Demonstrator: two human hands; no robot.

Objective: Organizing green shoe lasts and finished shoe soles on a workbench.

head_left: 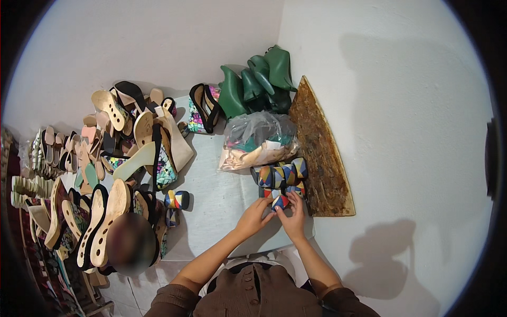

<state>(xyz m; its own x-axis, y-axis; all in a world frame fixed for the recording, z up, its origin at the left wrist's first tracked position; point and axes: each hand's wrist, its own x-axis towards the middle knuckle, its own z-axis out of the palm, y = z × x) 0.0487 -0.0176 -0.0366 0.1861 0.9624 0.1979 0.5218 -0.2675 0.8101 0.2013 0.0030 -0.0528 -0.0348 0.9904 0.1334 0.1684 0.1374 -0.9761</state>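
A cluster of small blocks (265,177) lies on the table (211,206) before a plastic bag (259,142); shoe lasts (232,94) sit behind the bag, a board (322,166) to the right, heaped shoes (112,219) to the left.

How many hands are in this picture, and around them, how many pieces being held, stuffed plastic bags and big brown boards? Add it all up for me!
Hands (left hand, right hand): 2
Patterned piece being held: 1
Plastic bag: 1
Brown board: 1
Total: 5

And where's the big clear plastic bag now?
Near the head view's centre, the bag sits on the table, in front of green shoe lasts, left of the brown board.
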